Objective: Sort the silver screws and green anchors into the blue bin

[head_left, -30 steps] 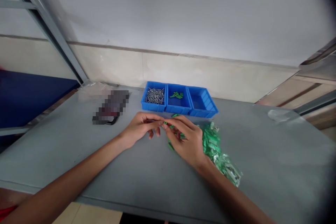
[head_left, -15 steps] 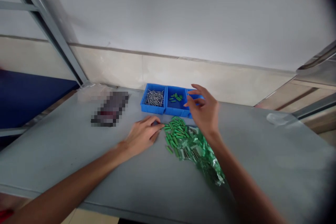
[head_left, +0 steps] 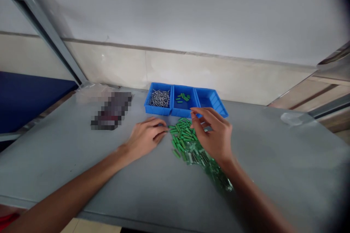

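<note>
Our left hand (head_left: 144,138) rests curled on the table (head_left: 273,160) at the edge of the green plugs (head_left: 182,134); whether it grips one, we cannot tell. Our right hand (head_left: 214,133) hovers open above them, over the bag (head_left: 207,167) — beyond lies the blue tray (head_left: 186,100), with screws (head_left: 159,98) in one compartment.

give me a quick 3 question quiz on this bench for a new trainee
1. True or false: the metal fasteners lie in the left compartment of the blue parts bin.
2. Which hand is above the pile of green plastic pieces: A) the left hand, or B) the right hand?
3. Fill in the blank: the few green pieces inside the bin are in its ____ compartment.

Key: 1 true; 2 B; 3 middle
</note>
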Tool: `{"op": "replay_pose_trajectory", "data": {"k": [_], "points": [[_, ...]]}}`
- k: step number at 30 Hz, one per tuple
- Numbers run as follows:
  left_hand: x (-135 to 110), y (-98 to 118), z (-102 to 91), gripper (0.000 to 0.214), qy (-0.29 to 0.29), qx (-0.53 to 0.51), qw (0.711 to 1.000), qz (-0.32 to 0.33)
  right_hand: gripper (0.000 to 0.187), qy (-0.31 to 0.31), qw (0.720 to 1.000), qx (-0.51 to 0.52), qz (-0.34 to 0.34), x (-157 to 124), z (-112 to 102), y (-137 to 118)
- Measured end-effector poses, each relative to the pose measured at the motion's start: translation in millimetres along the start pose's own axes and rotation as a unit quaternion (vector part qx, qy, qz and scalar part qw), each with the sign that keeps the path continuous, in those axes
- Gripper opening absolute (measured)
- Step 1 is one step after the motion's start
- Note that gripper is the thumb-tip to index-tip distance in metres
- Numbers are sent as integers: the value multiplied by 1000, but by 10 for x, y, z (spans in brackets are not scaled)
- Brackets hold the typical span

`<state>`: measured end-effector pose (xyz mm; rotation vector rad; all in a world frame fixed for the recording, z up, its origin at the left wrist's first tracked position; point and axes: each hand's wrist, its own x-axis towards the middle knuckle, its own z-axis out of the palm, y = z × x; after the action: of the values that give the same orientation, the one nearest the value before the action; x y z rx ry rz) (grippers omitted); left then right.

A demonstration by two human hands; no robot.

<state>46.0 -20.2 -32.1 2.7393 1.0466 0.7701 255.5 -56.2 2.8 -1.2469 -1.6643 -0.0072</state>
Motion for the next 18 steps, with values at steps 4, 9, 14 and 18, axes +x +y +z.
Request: {"op": "replay_pose_trajectory", "data": {"k": [4, 9, 14, 18], "points": [[-5, -32, 17, 17, 31, -51, 998, 5, 18, -4, 1000, 5, -4, -8, 9, -2], [17, -14, -49, 24, 76, -177, 981, 6, 16, -44, 998, 43, 23, -40, 28, -66], [37, 70, -127, 34, 138, -233, 962, 34, 14, -155, 962, 163, 152, -82, 103, -148], [23, 128, -116, 43, 169, -198, 963, 68, 17, -220, 941, 187, 178, -116, 162, -177]]}}
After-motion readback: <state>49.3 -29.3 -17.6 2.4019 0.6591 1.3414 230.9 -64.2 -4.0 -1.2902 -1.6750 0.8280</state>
